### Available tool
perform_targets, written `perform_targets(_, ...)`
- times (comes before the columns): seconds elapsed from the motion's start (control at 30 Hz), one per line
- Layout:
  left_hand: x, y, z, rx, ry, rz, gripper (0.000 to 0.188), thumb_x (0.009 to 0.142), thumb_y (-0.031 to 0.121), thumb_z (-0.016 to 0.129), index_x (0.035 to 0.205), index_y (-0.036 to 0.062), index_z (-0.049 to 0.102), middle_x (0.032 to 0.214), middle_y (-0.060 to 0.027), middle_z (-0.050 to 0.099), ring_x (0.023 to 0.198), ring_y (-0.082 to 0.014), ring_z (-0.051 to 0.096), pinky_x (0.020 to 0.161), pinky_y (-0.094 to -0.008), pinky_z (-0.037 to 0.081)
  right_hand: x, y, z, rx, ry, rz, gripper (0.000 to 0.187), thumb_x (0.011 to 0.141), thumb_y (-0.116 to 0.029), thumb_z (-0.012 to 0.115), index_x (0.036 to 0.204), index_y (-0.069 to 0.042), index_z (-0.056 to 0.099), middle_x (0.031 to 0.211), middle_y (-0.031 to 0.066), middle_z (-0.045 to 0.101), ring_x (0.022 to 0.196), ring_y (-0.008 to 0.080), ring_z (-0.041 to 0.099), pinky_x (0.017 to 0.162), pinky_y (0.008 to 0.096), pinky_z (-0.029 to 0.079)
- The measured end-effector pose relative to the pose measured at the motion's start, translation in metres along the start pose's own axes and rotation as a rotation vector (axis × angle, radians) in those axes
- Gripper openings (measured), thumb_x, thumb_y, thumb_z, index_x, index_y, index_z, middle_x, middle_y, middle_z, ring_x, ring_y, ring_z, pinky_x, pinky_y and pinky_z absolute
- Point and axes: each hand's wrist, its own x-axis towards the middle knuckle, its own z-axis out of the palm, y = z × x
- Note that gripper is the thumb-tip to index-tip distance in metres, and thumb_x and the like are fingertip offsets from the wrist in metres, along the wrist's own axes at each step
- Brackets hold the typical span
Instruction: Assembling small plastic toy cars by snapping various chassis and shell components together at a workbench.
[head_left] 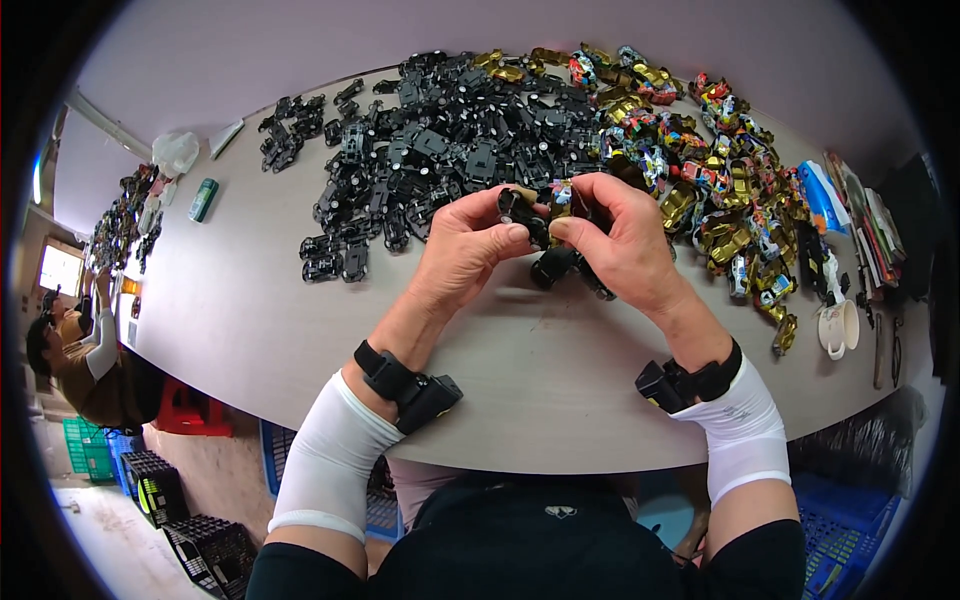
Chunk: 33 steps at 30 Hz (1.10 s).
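My left hand (462, 250) pinches a black toy car chassis (518, 213) between thumb and fingers. Close against it, my right hand (628, 245) grips a gold toy car body shell (561, 197), partly covered by the fingers. The two parts are nearly together; whether they touch I cannot tell. Just beneath my hands, more black chassis (556, 268) lie on the table. Beyond my hands spreads a large heap of black chassis (430, 150). To its right is a heap of gold and multicoloured car shells (735, 185).
A white cup (838, 330) stands at the right, near a blue packet (820, 200) and a stack of papers (880, 230). On the left are a green can (203, 200) and a plastic bag (176, 153). Another person (95, 360) sits at the far left, beyond plastic crates (210, 552).
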Motion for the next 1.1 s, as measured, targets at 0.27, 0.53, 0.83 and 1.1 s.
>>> perform_targets(0.27,-0.003,-0.003,-0.003,0.182,0.022,0.020,0.040,0.069,0.005,0.076,0.106,-0.0037,0.061,0.093,-0.0070,0.064,0.088,-0.0149,0.060,0.081,-0.0285,0.050,-0.001,-0.016,-0.002,-0.127,-0.104,-0.122,0.035,0.066,-0.001,0.072,0.095,-0.001,0.052,0.078,0.0115,0.061,0.068,0.0231,0.060,0.062,0.0318,0.047)
perform_targets(0.53,-0.004,-0.001,0.001,0.379,-0.085,0.108,0.038,0.071,0.009,0.075,0.105,-0.0027,0.062,0.096,-0.0044,0.060,0.083,-0.0142,0.060,0.077,-0.0283,0.051,0.001,-0.020,-0.010,-0.120,-0.254,-0.103,0.029,0.066,-0.003,0.072,0.088,-0.001,0.053,0.074,0.0094,0.060,0.065,0.0171,0.058,0.059,0.0296,0.046)
perform_targets(0.83,-0.002,-0.006,-0.001,-0.021,-0.014,-0.128,0.030,0.082,0.010,0.067,0.108,0.0000,0.057,0.090,-0.0043,0.060,0.079,-0.0126,0.060,0.069,-0.0302,0.057,0.001,-0.010,-0.001,0.164,-0.219,0.239,0.022,0.068,-0.006,0.073,0.083,0.002,0.058,0.072,0.0050,0.057,0.063,0.0118,0.053,0.057,0.0252,0.045)
perform_targets(1.1,-0.002,-0.006,0.009,-0.058,0.149,-0.053,0.016,0.085,0.011,0.063,0.097,0.0003,0.058,0.088,-0.0076,0.062,0.076,-0.0148,0.063,0.063,-0.0271,0.056,-0.002,0.004,0.003,-0.139,-0.074,-0.182,0.020,0.071,-0.007,0.071,0.087,0.002,0.062,0.074,0.0088,0.061,0.067,0.0158,0.057,0.061,0.0282,0.046)
